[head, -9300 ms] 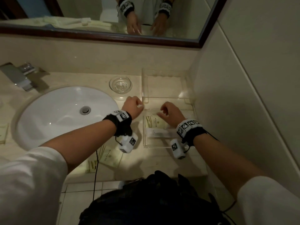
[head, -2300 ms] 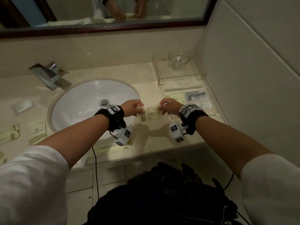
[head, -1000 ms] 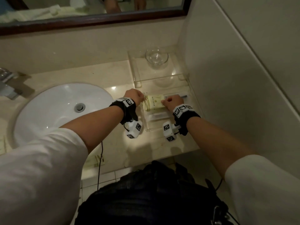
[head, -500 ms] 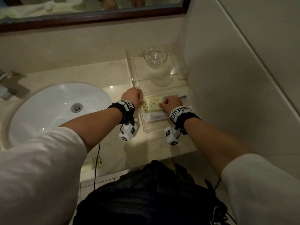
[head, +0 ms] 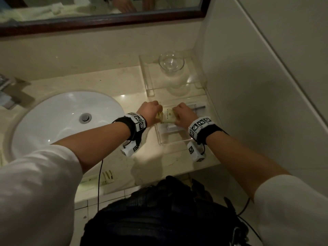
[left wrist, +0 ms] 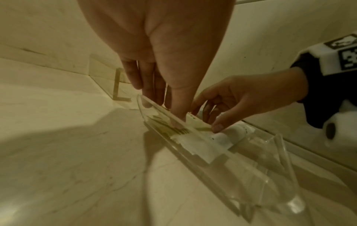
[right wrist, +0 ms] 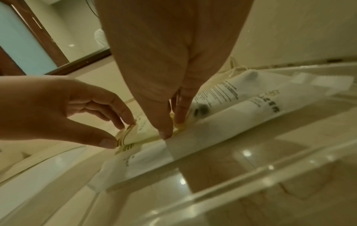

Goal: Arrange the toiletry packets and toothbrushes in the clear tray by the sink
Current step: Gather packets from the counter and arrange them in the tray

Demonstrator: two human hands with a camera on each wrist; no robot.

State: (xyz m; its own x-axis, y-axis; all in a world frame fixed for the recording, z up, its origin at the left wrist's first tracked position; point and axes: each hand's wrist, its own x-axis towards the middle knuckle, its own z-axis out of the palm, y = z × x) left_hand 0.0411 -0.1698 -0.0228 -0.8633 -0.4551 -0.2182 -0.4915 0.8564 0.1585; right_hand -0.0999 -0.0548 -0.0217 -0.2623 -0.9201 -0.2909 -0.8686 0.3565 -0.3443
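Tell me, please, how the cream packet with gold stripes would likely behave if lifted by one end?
The cream packet with gold stripes looks thin and flat, so it probably flops. Both the left hand and right hand pinch it, suggesting it is light. It may slide on the glossy white wrapped toothbrush packets beneath.

Under both hands, the cream packet point(head: 168, 116) shows only its middle in the head view; the left hand point(head: 149, 111) and right hand point(head: 182, 114) cover its ends. The print on the white wrappers point(right wrist: 231, 110) beyond the right fingertips is too blurred to read. The faucet point(head: 7, 96) is cut by the frame's edge.
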